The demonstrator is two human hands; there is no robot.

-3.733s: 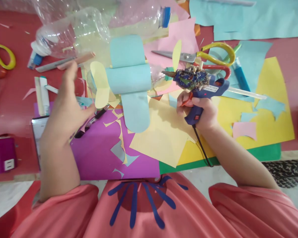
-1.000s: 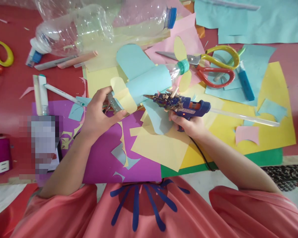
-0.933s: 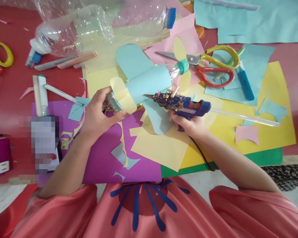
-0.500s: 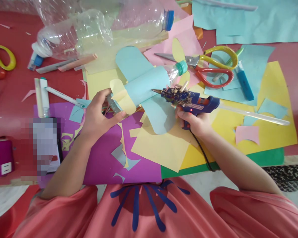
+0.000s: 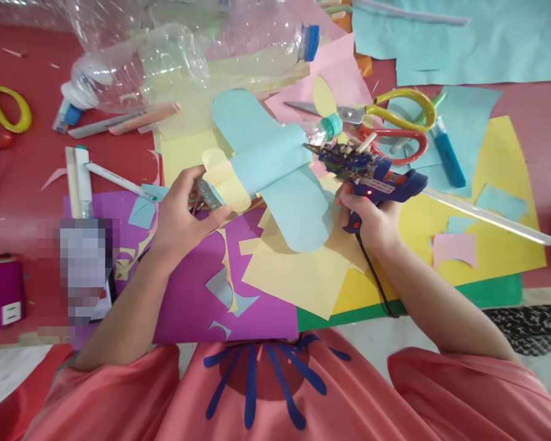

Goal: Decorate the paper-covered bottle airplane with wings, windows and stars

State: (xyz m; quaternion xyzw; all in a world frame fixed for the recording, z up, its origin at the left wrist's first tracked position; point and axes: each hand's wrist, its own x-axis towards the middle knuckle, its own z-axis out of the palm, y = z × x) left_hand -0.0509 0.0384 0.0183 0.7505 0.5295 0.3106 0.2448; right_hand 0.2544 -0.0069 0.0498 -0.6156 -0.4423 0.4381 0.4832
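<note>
My left hand (image 5: 183,214) grips the bottom end of a small plastic bottle (image 5: 210,193), which lies on its side. Light blue paper (image 5: 270,156) wraps the bottle, with rounded blue wings sticking out on both sides. Yellow paper pieces (image 5: 227,180) with rounded ends sit near the bottle's base, and a green cap (image 5: 332,126) closes its neck. In my right hand (image 5: 371,217) is a blue hot glue gun (image 5: 371,171), its red light lit and dry scraps stuck about its front. The gun's metal nozzle is at the wrap's edge near the neck; contact is unclear. A clear glue stick (image 5: 491,215) sticks out behind.
Scissors (image 5: 353,115) with yellow and red handles lie beyond the glue gun. Clear plastic bottles (image 5: 138,67) stretch across the back. Markers (image 5: 83,177) and a phone (image 5: 87,263) are at the left. Coloured sheets and paper scraps (image 5: 224,288) cover the table's middle.
My right hand has moved the glue gun rightward along the blue wrap, from its middle to the edge near the neck. My left hand keeps its hold on the bottle.
</note>
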